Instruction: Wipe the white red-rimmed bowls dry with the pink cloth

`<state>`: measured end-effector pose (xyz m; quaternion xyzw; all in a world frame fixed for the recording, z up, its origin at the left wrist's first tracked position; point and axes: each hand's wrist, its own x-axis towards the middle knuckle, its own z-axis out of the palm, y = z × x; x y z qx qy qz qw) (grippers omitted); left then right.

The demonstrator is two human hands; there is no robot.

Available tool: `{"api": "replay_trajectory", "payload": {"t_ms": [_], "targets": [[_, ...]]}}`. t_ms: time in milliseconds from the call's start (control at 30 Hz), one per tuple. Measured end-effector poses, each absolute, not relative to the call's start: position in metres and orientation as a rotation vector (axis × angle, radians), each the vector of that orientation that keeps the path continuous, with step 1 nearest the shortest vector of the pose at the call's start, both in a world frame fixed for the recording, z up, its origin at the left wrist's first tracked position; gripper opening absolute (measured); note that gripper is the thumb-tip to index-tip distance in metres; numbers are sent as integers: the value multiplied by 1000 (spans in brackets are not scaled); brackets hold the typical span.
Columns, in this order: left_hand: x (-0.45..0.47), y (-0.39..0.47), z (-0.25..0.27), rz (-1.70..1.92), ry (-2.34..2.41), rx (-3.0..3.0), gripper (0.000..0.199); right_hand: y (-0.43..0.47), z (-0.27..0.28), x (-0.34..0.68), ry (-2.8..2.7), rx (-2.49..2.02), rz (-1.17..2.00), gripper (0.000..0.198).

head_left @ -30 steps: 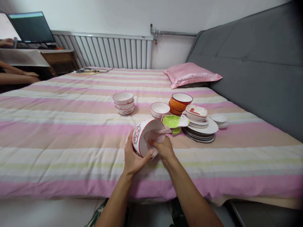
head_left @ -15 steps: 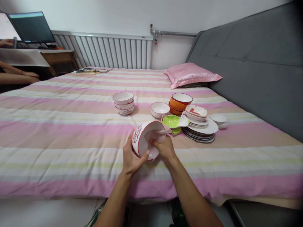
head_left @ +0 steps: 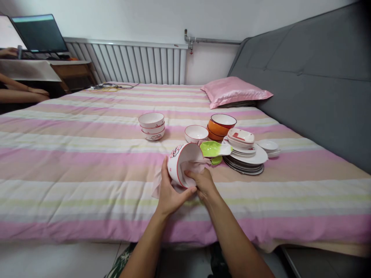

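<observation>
Flowered bowl turned between two hands

Over the last half second the bowl [head_left: 187, 152] has swung round – its mouth faces further right, its flower print sits higher, and a corner of the pink cloth [head_left: 197, 166] now hangs out on the left; the turn puts a different stretch of the bowl against the cloth.

The left hand [head_left: 171, 195] cups the bowl from the left, fingers wrapped on its outside and thumb stretched wide towards the right hand [head_left: 204, 183]; the right hand is closed on the cloth, thumb pressing it inside the bowl – its other fingers are mostly hidden. The bowl is held tilted above the near part of the striped bed [head_left: 87, 166]; a stack of matching bowls [head_left: 152, 125] stands farther off to the left; a small bowl [head_left: 196, 133], orange bowls [head_left: 220, 127], a green dish [head_left: 211, 148] and piled plates [head_left: 246, 156] are just beyond and to the right.

No brand or label can be read; a small red mark on the bowl's side is too small to make out.
</observation>
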<state>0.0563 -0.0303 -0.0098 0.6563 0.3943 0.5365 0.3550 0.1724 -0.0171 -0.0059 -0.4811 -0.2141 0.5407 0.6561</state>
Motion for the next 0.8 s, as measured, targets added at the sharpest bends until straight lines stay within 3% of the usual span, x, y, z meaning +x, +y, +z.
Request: {"api": "replay_trajectory", "payload": {"t_ms": [567, 800], "targets": [[61, -30, 1, 1611, 1135, 1395, 75, -32, 12, 167, -652, -915, 1292, 34], [62, -31, -2, 1697, 1198, 1371, 76, -32, 11, 149, -653, -916, 1334, 47]]}}
